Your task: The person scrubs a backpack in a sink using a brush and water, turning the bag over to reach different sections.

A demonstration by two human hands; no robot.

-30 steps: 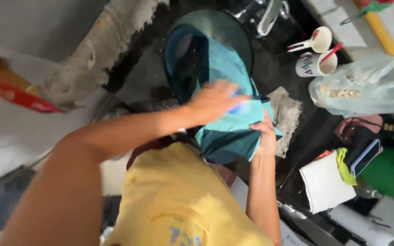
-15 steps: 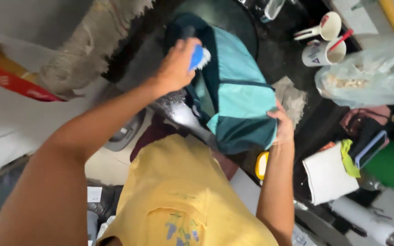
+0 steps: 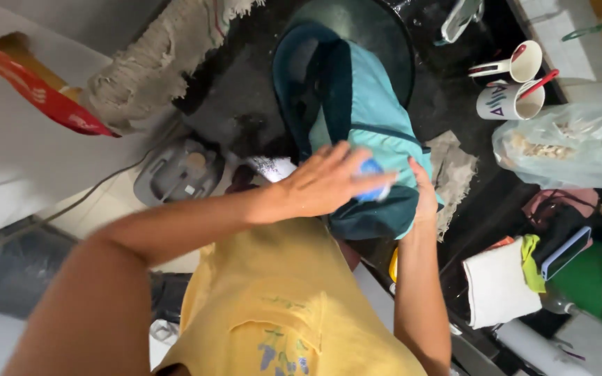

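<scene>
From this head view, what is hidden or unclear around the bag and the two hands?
- Blue object under the left hand: fingers cover it, kind unclear.
- Right hand: mostly behind the teal bag.
- Bag's inside: dark.
- Clear plastic bag: cut by the right edge, contents blurry.

Matt teal cloth bag (image 3: 377,132) lies on a glossy, wet black counter (image 3: 454,83) beside a rough grey rag (image 3: 454,174).

2 mugs (image 3: 517,83) and plastic bag (image 3: 580,146) crowd the right, grey rag (image 3: 454,174) beside backpack (image 3: 364,118), dark counter (image 3: 238,104) open on the left
</scene>
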